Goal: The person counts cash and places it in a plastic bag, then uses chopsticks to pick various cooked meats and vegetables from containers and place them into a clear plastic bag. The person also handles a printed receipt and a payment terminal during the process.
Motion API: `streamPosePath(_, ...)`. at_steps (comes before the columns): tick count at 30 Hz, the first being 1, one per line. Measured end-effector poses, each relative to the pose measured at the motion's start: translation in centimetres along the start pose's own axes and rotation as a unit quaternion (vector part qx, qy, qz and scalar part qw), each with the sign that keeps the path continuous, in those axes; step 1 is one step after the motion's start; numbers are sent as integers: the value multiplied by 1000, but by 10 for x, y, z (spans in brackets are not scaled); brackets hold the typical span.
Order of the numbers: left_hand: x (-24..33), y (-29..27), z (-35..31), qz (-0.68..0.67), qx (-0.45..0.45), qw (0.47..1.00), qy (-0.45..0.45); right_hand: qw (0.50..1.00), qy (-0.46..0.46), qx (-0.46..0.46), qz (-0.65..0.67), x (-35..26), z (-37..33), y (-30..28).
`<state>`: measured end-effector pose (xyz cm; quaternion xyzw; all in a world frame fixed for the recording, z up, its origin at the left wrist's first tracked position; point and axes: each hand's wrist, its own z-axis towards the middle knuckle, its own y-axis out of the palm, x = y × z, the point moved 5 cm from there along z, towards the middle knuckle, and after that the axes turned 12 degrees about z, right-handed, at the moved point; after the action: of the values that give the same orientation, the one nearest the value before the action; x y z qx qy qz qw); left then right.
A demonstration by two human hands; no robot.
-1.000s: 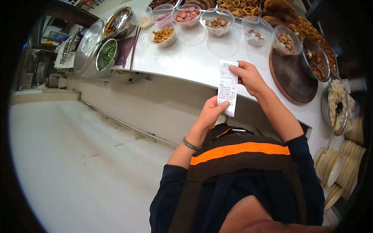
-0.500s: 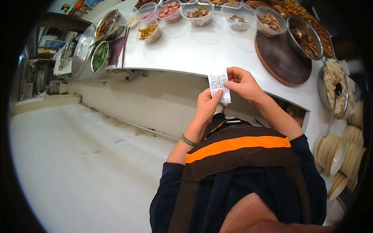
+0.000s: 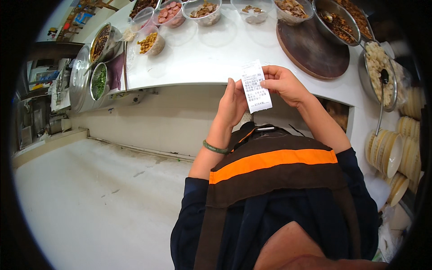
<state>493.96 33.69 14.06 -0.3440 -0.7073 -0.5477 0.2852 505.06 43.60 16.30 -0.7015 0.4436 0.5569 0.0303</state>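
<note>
A narrow white printed receipt (image 3: pixel 256 90) is pinched between the thumb and fingers of my right hand (image 3: pixel 284 85), just in front of the counter's edge. My left hand (image 3: pixel 233 103) is at the receipt's left side, its thumb raised away from the paper. The fingers of that hand are partly hidden behind the slip, and they do not grip it. A green bangle (image 3: pixel 215 147) circles my left wrist. I wear a dark apron (image 3: pixel 274 173) with an orange band.
On the white counter (image 3: pixel 198 58) stand several clear tubs of food, such as sliced sausage (image 3: pixel 168 13) and yellow pieces (image 3: pixel 150 42). A round dark board (image 3: pixel 312 47) lies at right, near metal bowls (image 3: pixel 337 22). Stacked plates (image 3: pixel 386 150) stand far right. Chopped greens (image 3: pixel 100 81) fill a bowl at left.
My left thumb has come off the receipt and now points up, uncovering the slip's lower part. The right hand keeps its pinch. The view has shifted slightly, moving the counter up and left.
</note>
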Motion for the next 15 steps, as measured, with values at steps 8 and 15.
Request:
streamPosePath(8, 6, -11, 35, 10, 14, 999, -40, 999, 2, 34, -14, -1, 15, 2)
streamPosePath(15, 21, -17, 48, -68, 33, 997, 6, 997, -16, 60, -53, 2, 12, 10)
